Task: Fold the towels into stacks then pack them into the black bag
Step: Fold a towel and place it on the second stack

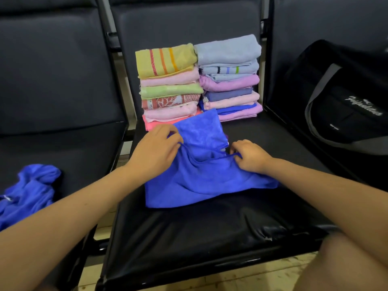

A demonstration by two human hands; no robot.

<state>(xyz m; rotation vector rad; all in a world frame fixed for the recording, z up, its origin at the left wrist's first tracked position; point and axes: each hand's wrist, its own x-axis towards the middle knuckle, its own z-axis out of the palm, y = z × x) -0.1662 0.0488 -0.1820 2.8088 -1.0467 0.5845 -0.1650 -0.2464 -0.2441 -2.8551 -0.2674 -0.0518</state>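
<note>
A bright blue towel [201, 177] lies partly folded on the middle black seat [199, 232]. My left hand [155, 152] pinches its edge on the left, and my right hand [249, 155] pinches the same edge on the right. Behind the towel stand two stacks of folded towels: the left stack [170, 87] topped by a yellow striped towel, the right stack [230, 78] topped by a pale blue one. The black bag [344, 97] with grey straps sits on the seat to the right.
Another crumpled blue towel [27, 192] lies on the left seat [63, 148]. Black seat backs rise behind the stacks. Pale floor shows between and below the seats. My knee [346, 263] is at the lower right.
</note>
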